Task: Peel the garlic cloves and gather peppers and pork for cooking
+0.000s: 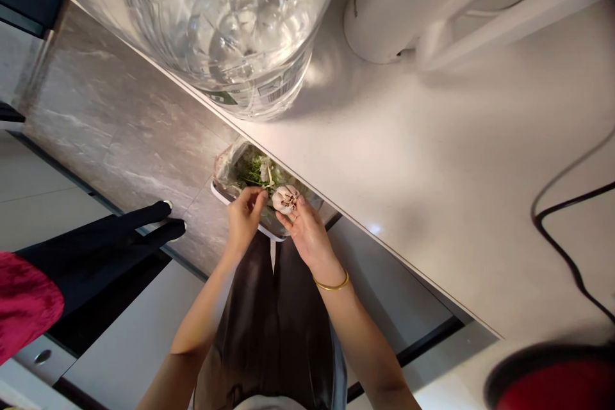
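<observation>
A head of garlic [285, 199] with papery white skin rests in the fingers of my right hand [310, 230], which wears a gold bangle. Just left of the garlic is my left hand [244, 214], its thumb and fingertips pinched together. Whatever may be between those fingertips is too small to make out. Beneath both hands stands a lined waste bin [221, 195] on the floor. Green stems [254, 172] and pale scraps lie inside it. My hands hide part of the bin's near side.
A white countertop [384, 160] runs along the right. On it stand a large clear water bottle [240, 38], a white appliance [398, 6] and a black cable [560, 240]. A red, dark-rimmed object [552, 378] is at bottom right. Another person's dark-trousered legs [96, 237] are at left.
</observation>
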`<control>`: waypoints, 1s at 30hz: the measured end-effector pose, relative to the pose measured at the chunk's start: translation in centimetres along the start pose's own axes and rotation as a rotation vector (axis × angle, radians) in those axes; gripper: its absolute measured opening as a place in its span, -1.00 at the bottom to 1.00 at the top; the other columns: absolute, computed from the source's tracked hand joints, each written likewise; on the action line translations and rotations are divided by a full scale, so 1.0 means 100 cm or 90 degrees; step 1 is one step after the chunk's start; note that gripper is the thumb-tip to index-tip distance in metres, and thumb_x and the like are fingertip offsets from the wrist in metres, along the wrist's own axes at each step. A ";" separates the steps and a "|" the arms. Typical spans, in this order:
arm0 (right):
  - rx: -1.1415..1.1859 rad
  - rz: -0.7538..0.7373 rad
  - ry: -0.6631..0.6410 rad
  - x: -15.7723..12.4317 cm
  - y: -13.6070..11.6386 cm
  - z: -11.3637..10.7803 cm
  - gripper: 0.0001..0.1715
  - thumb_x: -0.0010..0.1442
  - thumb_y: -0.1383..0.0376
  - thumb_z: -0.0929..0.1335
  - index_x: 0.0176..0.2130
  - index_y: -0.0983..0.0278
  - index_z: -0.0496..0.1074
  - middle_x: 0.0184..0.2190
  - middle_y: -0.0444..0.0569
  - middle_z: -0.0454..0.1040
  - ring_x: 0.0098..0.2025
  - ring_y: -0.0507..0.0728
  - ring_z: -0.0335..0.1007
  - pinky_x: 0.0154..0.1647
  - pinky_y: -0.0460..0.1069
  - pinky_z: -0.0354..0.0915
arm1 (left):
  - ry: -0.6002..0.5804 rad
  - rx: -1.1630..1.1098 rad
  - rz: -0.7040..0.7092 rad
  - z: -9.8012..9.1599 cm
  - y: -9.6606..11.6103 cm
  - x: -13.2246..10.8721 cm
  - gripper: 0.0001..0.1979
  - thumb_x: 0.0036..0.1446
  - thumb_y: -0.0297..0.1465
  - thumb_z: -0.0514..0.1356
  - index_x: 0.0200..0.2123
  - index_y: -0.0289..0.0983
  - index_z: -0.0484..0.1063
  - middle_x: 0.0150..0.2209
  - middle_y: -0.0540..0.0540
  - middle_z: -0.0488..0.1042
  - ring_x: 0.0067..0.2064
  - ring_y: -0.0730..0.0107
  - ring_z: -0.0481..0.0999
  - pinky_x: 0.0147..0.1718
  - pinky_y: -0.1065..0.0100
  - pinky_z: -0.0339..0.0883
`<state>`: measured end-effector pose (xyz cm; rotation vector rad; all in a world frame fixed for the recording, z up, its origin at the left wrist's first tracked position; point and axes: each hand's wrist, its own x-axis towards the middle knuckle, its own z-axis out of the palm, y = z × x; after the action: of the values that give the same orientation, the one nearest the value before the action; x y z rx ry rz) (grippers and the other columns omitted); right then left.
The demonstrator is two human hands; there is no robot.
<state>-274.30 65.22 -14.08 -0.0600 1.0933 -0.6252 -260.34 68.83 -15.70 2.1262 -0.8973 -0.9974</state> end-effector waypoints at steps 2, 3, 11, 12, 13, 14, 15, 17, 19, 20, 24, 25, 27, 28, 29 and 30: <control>-0.011 -0.008 0.013 0.002 0.002 -0.001 -0.63 0.09 -0.03 0.45 -0.13 0.06 0.53 0.04 -0.13 0.54 0.13 0.13 0.40 0.12 0.04 0.33 | -0.015 0.017 -0.018 0.000 0.002 -0.004 -0.63 0.30 -0.14 0.09 -0.35 -0.27 0.54 -0.51 -0.05 0.51 -0.45 0.38 0.48 -0.39 0.40 0.30; -0.012 -0.011 0.020 0.002 0.002 -0.001 -0.63 0.10 -0.03 0.45 -0.13 0.05 0.53 0.04 -0.13 0.54 0.15 0.13 0.39 0.13 0.04 0.32 | -0.027 0.029 -0.006 0.000 0.003 -0.006 -0.57 0.34 -0.14 0.03 -0.37 -0.27 0.54 -0.48 -0.08 0.53 -0.41 0.35 0.51 -0.36 0.37 0.33; -0.069 -0.075 0.074 0.006 0.007 -0.003 -0.69 0.09 0.02 0.47 -0.22 0.12 0.50 -0.13 -0.13 0.59 -0.05 0.12 0.48 0.04 0.06 0.35 | -0.011 0.130 0.347 -0.005 0.009 -0.015 -0.78 0.25 -0.31 0.20 -0.06 -0.18 0.51 -0.14 -0.14 0.41 -0.07 0.28 0.46 -0.04 0.23 0.39; -0.089 -0.103 0.074 0.006 0.007 -0.003 -0.70 0.10 0.04 0.46 -0.22 0.14 0.50 -0.13 -0.11 0.59 -0.05 0.13 0.48 0.06 0.06 0.34 | -0.037 0.145 0.376 -0.006 0.009 -0.014 -0.81 0.25 -0.33 0.20 -0.09 -0.17 0.52 -0.15 -0.13 0.40 -0.07 0.29 0.45 -0.05 0.24 0.39; -0.107 -0.132 0.072 0.006 0.007 -0.002 -0.72 0.11 0.05 0.46 -0.22 0.15 0.50 -0.14 -0.10 0.59 -0.04 0.13 0.48 0.07 0.07 0.34 | -0.054 0.154 0.395 -0.007 0.008 -0.013 -0.83 0.26 -0.35 0.20 -0.10 -0.17 0.52 -0.15 -0.13 0.39 -0.07 0.30 0.44 -0.05 0.24 0.39; -0.122 -0.157 0.070 0.006 0.007 -0.001 -0.73 0.13 0.07 0.45 -0.22 0.15 0.51 -0.15 -0.10 0.60 -0.04 0.13 0.48 0.07 0.07 0.34 | -0.062 0.161 0.407 -0.008 0.009 -0.012 -0.84 0.25 -0.36 0.20 -0.12 -0.17 0.52 -0.14 -0.13 0.38 -0.07 0.30 0.44 -0.05 0.23 0.38; -0.134 -0.180 0.070 0.006 0.006 0.000 -0.75 0.13 0.09 0.45 -0.22 0.16 0.50 -0.15 -0.09 0.60 -0.05 0.13 0.49 0.06 0.08 0.35 | -0.062 0.166 0.415 -0.009 0.009 -0.011 -0.86 0.25 -0.36 0.21 -0.13 -0.18 0.51 -0.14 -0.13 0.38 -0.07 0.29 0.43 -0.05 0.23 0.38; -0.152 -0.210 0.071 0.005 0.005 0.002 -0.78 0.13 0.12 0.46 -0.23 0.16 0.50 -0.17 -0.09 0.61 -0.09 0.12 0.50 0.02 0.07 0.37 | -0.060 0.169 0.427 -0.011 0.010 -0.008 -0.88 0.24 -0.37 0.23 -0.15 -0.19 0.50 -0.13 -0.13 0.39 -0.07 0.28 0.43 -0.05 0.22 0.37; -0.163 -0.220 0.069 0.005 0.005 0.003 -0.79 0.13 0.14 0.47 -0.23 0.16 0.50 -0.19 -0.09 0.61 -0.12 0.12 0.50 -0.01 0.07 0.38 | -0.058 0.174 0.432 -0.013 0.012 -0.007 -0.90 0.24 -0.37 0.23 -0.18 -0.20 0.50 -0.13 -0.13 0.40 -0.06 0.27 0.42 -0.06 0.21 0.36; -0.166 -0.220 0.069 0.005 0.005 0.003 -0.78 0.14 0.14 0.46 -0.22 0.17 0.50 -0.19 -0.09 0.61 -0.13 0.11 0.50 -0.02 0.07 0.38 | -0.056 0.181 0.431 -0.014 0.013 -0.006 -0.91 0.24 -0.37 0.22 -0.19 -0.20 0.50 -0.13 -0.13 0.40 -0.06 0.26 0.42 -0.06 0.21 0.35; -0.149 -0.187 0.076 0.007 0.009 0.003 -0.73 0.11 0.09 0.47 -0.23 0.18 0.50 -0.19 -0.08 0.60 -0.14 0.12 0.49 -0.02 0.07 0.38 | -0.051 0.225 0.438 -0.016 0.018 -0.008 -0.93 0.26 -0.38 0.19 -0.21 -0.21 0.46 -0.15 -0.14 0.41 -0.07 0.25 0.43 -0.07 0.19 0.34; -0.137 -0.169 0.076 0.007 0.010 0.003 -0.72 0.10 0.07 0.47 -0.24 0.18 0.51 -0.20 -0.08 0.60 -0.14 0.12 0.49 -0.03 0.06 0.38 | -0.051 0.235 0.447 -0.016 0.019 -0.009 -0.93 0.27 -0.39 0.18 -0.20 -0.22 0.45 -0.15 -0.14 0.41 -0.07 0.25 0.44 -0.07 0.19 0.35; -0.110 -0.122 0.086 0.008 0.011 0.004 -0.68 0.08 0.01 0.47 -0.28 0.17 0.50 -0.25 -0.10 0.59 -0.19 0.11 0.48 -0.08 0.05 0.39 | -0.049 0.253 0.468 -0.017 0.020 -0.013 -0.92 0.27 -0.41 0.17 -0.17 -0.21 0.42 -0.14 -0.14 0.40 -0.06 0.24 0.44 -0.07 0.19 0.36; -0.096 -0.098 0.095 0.008 0.011 0.005 -0.66 0.07 -0.02 0.47 -0.30 0.17 0.50 -0.28 -0.10 0.59 -0.22 0.11 0.48 -0.12 0.04 0.39 | -0.047 0.260 0.477 -0.018 0.020 -0.016 -0.92 0.27 -0.42 0.18 -0.15 -0.21 0.40 -0.13 -0.14 0.40 -0.05 0.24 0.44 -0.07 0.18 0.36; -0.080 -0.077 0.102 0.008 0.011 0.006 -0.64 0.06 -0.05 0.47 -0.32 0.17 0.50 -0.29 -0.10 0.58 -0.25 0.11 0.47 -0.17 0.03 0.39 | -0.045 0.264 0.484 -0.019 0.019 -0.019 -0.91 0.27 -0.42 0.18 -0.15 -0.20 0.39 -0.13 -0.14 0.39 -0.04 0.23 0.44 -0.07 0.18 0.36; -0.060 -0.059 0.102 0.009 0.010 0.006 -0.62 0.06 -0.07 0.46 -0.33 0.17 0.50 -0.30 -0.10 0.58 -0.26 0.11 0.46 -0.20 0.03 0.39 | -0.046 0.265 0.489 -0.020 0.018 -0.022 -0.90 0.26 -0.42 0.19 -0.14 -0.20 0.39 -0.13 -0.14 0.39 -0.04 0.23 0.44 -0.07 0.18 0.37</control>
<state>-273.05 65.47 -14.84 -0.1451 1.2814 -0.6700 -260.33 69.94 -12.46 1.7760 -1.8917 -0.5090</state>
